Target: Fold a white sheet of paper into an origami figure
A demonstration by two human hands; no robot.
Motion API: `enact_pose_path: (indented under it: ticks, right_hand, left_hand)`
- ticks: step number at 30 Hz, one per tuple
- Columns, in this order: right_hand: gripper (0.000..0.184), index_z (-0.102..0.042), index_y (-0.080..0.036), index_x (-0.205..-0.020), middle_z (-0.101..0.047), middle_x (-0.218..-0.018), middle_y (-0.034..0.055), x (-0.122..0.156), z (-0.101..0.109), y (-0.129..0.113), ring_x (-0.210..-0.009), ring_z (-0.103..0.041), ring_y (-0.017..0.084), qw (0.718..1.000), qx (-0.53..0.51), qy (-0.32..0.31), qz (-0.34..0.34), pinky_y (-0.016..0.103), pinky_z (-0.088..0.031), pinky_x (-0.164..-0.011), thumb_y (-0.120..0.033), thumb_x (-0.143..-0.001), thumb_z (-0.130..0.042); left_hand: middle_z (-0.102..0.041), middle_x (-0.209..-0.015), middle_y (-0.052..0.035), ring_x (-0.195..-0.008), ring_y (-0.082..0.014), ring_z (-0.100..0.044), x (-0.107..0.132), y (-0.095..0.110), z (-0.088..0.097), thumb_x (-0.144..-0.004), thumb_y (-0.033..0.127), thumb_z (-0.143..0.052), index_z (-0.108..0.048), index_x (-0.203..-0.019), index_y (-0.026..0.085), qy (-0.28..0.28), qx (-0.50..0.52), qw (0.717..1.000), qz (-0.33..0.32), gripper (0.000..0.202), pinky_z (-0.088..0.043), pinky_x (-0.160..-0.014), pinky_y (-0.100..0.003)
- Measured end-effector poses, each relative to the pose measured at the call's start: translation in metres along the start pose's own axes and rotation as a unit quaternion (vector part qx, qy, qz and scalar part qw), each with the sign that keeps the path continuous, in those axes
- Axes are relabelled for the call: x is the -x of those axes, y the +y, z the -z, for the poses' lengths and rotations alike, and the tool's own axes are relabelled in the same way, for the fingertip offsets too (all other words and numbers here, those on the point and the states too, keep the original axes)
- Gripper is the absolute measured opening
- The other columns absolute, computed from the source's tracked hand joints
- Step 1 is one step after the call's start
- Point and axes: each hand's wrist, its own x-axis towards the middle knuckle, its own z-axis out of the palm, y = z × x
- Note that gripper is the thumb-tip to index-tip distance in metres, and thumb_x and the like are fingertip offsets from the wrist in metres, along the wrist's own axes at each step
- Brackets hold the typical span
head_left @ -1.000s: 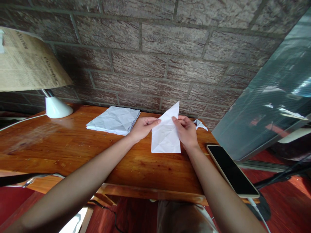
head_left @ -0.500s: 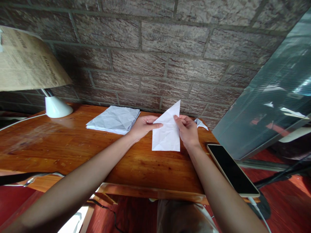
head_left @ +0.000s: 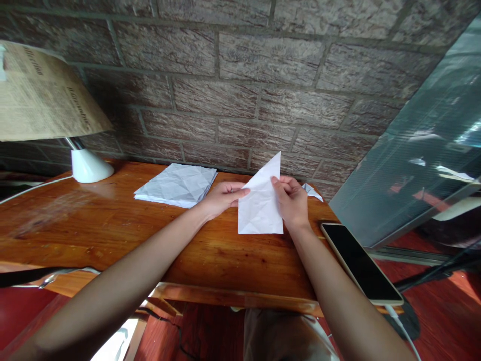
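Observation:
Between my hands, a creased white sheet of folded paper [head_left: 260,208] is held up above the wooden table. Its top edge slants up to a point at the right, and its bottom edge is straight. My left hand [head_left: 222,199], with a ring on one finger, pinches the left edge, thumb in front and fingers behind. At the right edge my right hand [head_left: 292,200] grips the paper with its thumb on the front face. Behind the right hand lies a small folded white paper [head_left: 311,192], partly hidden.
A stack of creased white paper [head_left: 176,184] lies left of my hands on the table [head_left: 225,260]. Further left stands a lamp [head_left: 91,168] with a newsprint shade. A phone [head_left: 361,263] with a white cable rests at the right edge. The brick wall [head_left: 233,95] rises behind.
The held paper has shifted slightly to the right, and its tip sits a little higher. My left thumb now covers less of the paper's front, nearer the left edge.

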Motion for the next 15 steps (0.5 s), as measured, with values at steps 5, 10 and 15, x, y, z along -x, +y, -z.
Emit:
enact_pose_path:
  ticks: [5, 10, 15]
  right_hand:
    - [0.04, -0.063, -0.018, -0.086, -0.062, -0.062, -0.0042, -0.0017, 0.0017, 0.0004, -0.055, -0.047, 0.01, 1.0, 0.006, 0.016, 0.005, 0.025, -0.039, -0.056, -0.052, -0.072, -0.078]
    - [0.042, -0.06, -0.021, -0.085, -0.059, -0.059, -0.0057, -0.0013, 0.0003, 0.0016, -0.053, -0.048, 0.01, 1.0, -0.021, 0.007, -0.011, 0.025, -0.041, -0.054, -0.054, -0.069, -0.079]
    - [0.038, -0.063, -0.02, -0.082, -0.061, -0.061, -0.0048, -0.0003, 0.0002, 0.002, -0.056, -0.052, 0.011, 0.998, -0.031, -0.035, -0.043, 0.025, -0.045, -0.056, -0.048, -0.066, -0.083]
  left_hand:
    - [-0.078, -0.098, -0.0091, -0.093, -0.0213, -0.07, 0.0011, 0.0022, 0.0002, -0.059, 0.035, -0.093, -0.079, -0.093, 0.014, 0.003, 0.035, 0.999, 0.019, 0.042, -0.051, -0.096, -0.037]
    - [-0.078, -0.088, -0.0069, -0.079, -0.0174, -0.07, -0.0039, 0.0, 0.0017, -0.054, 0.032, -0.094, -0.079, -0.09, 0.015, 0.094, 0.087, 0.992, -0.001, 0.043, -0.053, -0.084, -0.032]
    - [-0.077, -0.081, -0.0043, -0.071, -0.0162, -0.067, -0.0085, -0.0013, 0.005, -0.047, 0.037, -0.096, -0.079, -0.086, 0.015, 0.193, 0.093, 0.975, -0.054, 0.048, -0.051, -0.073, -0.029]
